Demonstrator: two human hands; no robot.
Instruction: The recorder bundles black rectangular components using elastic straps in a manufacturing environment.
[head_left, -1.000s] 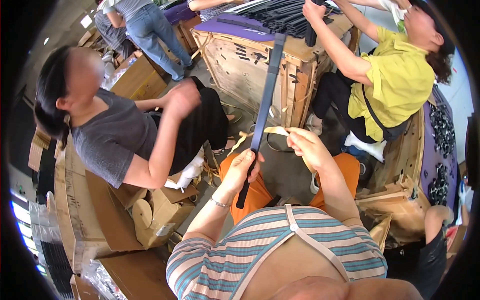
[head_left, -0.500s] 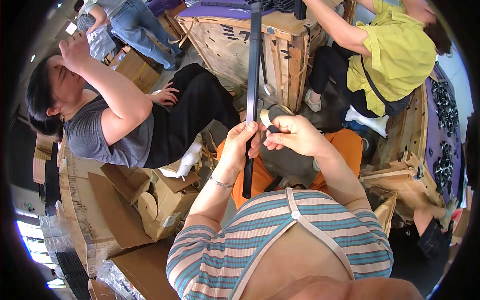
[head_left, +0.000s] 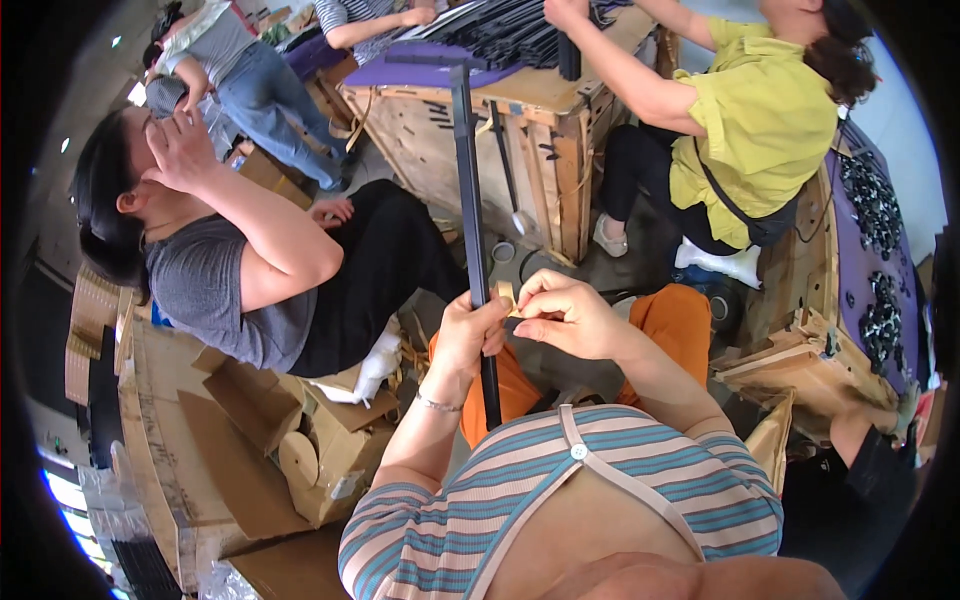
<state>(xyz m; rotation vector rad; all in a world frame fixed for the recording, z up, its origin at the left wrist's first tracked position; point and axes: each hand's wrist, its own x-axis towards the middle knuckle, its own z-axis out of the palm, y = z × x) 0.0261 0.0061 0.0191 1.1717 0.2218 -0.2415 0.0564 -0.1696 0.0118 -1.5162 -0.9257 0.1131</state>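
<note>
My left hand (head_left: 468, 335) is wrapped round a long black bar (head_left: 472, 210) that stands nearly upright, its lower end close to my striped top. At its far end a short black piece juts left, making a corner shape. A small curled strip, pale yellow like tape (head_left: 506, 296), sits at my left fingertips beside the bar. My right hand (head_left: 572, 318) is closed in a pinch on the strip's right end. Exactly how the strip touches the bar cannot be made out.
Ahead stands a wooden crate (head_left: 450, 140) with black bars piled on top. A person in grey (head_left: 230, 270) sits left, another in yellow-green (head_left: 750, 150) right. Opened cardboard boxes (head_left: 340, 470) lie at left. Small black parts (head_left: 880, 215) cover a purple surface at far right.
The view has shifted, and the bar's far end with its side piece has come into sight. My right fingers have moved from a wider curl of the strip to its end near the bar.
</note>
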